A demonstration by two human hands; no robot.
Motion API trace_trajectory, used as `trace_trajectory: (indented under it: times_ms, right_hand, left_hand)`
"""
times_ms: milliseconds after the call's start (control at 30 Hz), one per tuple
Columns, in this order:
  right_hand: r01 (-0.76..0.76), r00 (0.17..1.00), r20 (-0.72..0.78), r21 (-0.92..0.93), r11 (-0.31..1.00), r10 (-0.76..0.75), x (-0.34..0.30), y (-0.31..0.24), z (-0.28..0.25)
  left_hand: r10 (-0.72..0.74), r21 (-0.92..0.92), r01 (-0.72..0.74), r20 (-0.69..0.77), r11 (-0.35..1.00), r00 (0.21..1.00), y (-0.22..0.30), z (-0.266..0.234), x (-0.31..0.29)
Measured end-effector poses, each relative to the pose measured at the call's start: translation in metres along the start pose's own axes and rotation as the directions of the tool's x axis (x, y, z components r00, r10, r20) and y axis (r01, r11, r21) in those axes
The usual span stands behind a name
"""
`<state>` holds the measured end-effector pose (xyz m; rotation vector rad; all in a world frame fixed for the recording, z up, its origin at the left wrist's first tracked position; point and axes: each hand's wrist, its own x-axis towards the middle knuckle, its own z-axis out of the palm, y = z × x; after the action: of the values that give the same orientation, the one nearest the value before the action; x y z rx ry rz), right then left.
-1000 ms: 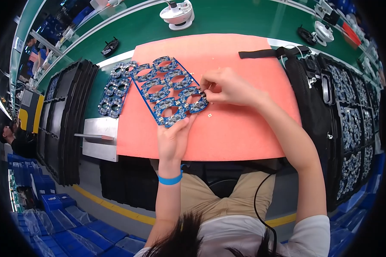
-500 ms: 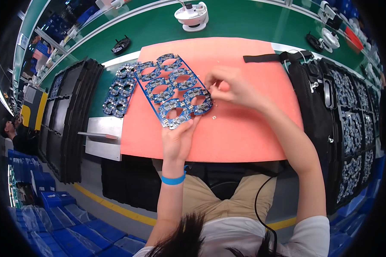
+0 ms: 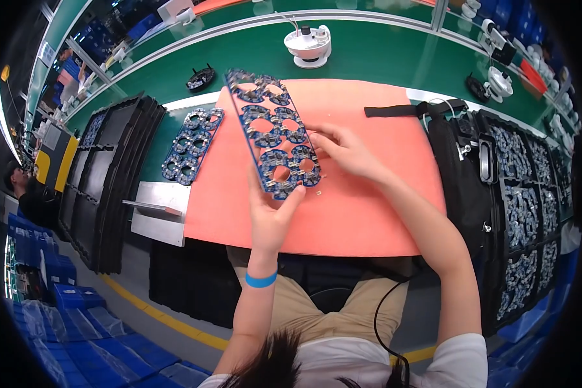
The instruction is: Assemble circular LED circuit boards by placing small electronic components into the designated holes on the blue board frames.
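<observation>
A blue circuit board panel (image 3: 279, 139), with several ring-shaped boards joined in two columns, is held tilted above the orange mat (image 3: 375, 213). My left hand (image 3: 273, 210) grips its near end, thumb on the front face and the other fingers mostly hidden behind. At the panel's right edge is my right hand (image 3: 343, 150), its thumb and forefinger closed about the rim; their exact contact is partly hidden. Small pale bits (image 3: 319, 193) lie on the mat just right of the panel's near end. A second circuit board panel (image 3: 193, 145) lies left of the mat.
Stacked black trays (image 3: 107, 174) stand on the left, and a black tray of circuit boards (image 3: 520, 194) on the right. Beside it are a black bag (image 3: 456, 161) and strap (image 3: 391, 111). A metal plate (image 3: 156, 213) adjoins the mat. A white device (image 3: 309, 46) stands behind.
The held panel has turned more upright in view and tips toward its edge. My right hand has come from a pinch just off the panel to its right rim. The view has shifted slightly.
</observation>
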<state>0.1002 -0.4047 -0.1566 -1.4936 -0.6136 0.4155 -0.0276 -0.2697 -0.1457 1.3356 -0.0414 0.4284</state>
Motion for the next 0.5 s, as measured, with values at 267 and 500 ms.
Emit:
trace_trajectory:
  times_ms: [267, 500]
  right_hand:
    - [-0.032, 0.999, 0.022, 0.037, 0.999, 0.031, 0.005, 0.008, -0.008]
    - [0.007, 0.990, -0.139, -0.146, 0.989, -0.028, 0.010, 0.013, -0.018]
  left_hand:
    - [0.208, 0.454, -0.193, 0.017, 0.870, 0.978, 0.013, 0.028, 0.021]
    - [0.332, 0.780, -0.330, 0.167, 0.532, 0.928, 0.006, 0.010, 0.035]
